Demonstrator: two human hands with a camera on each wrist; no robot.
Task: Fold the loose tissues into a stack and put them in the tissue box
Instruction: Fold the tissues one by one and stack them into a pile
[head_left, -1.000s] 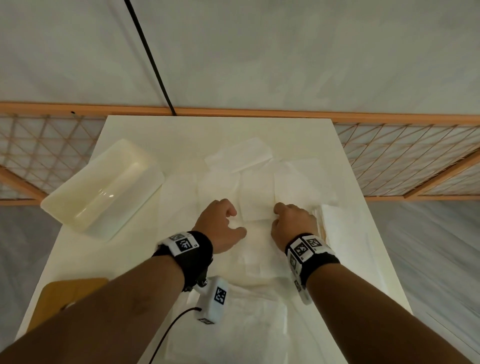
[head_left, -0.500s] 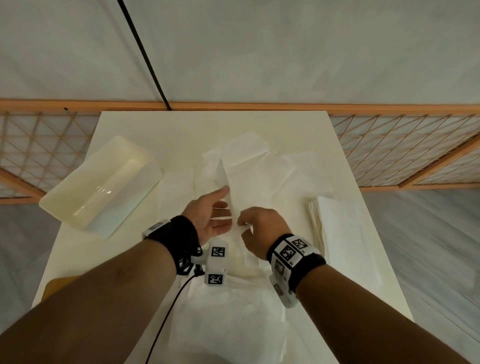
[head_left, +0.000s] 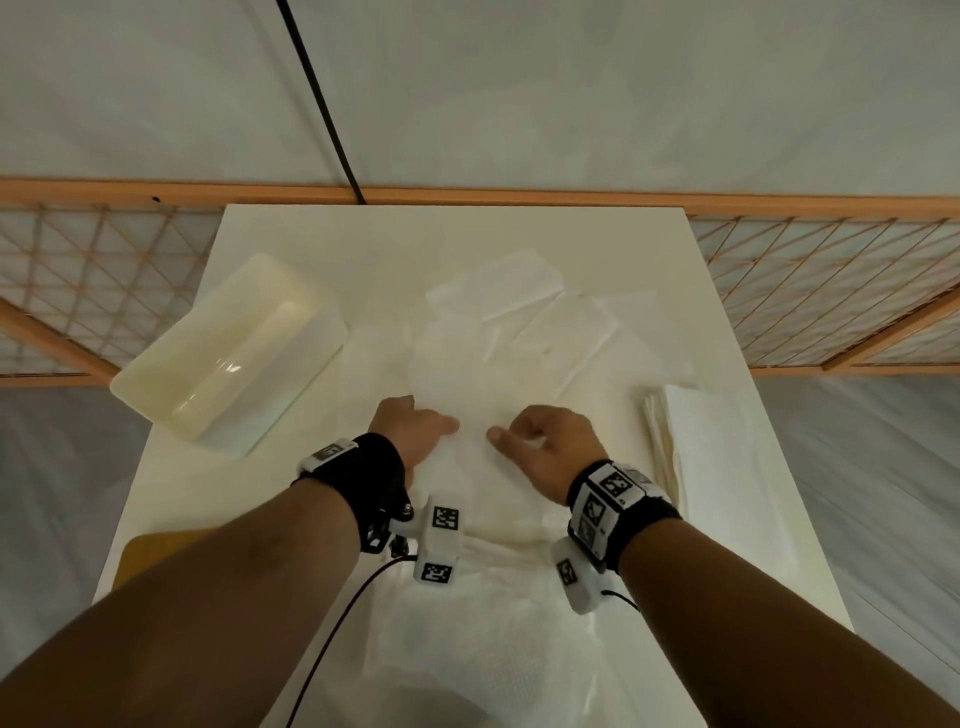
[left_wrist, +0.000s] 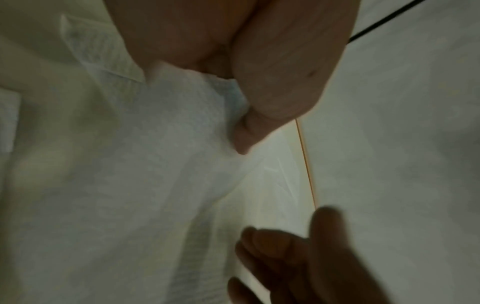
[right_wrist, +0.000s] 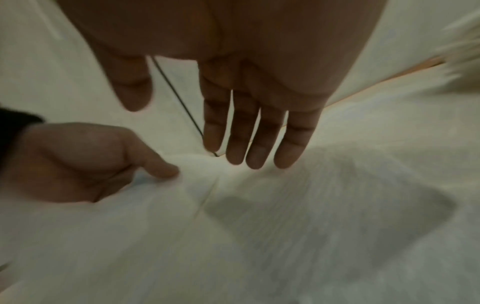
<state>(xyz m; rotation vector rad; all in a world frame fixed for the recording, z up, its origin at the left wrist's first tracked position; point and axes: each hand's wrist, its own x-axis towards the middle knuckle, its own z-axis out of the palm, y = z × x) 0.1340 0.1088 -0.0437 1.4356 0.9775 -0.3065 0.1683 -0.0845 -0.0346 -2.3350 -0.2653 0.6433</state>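
Observation:
A white tissue lies flat on the table between my hands. My left hand has its fingers curled, and a fold of the tissue is pinched under its thumb. My right hand is just to the right, its straight fingers pointing down at the tissue. The open cream tissue box stands at the left, with nothing showing inside. A stack of folded tissues sits at the right edge. More loose tissues lie spread behind my hands.
The white table ends at a wooden lattice rail at the back. A wooden board lies at the front left. More white tissue sheets cover the near side, and a black cable runs under my left arm.
Half a second ago my hands held a tissue raised and close together, left fingers spread. Now both hands are down on the table and wider apart, with the tissue lying flat.

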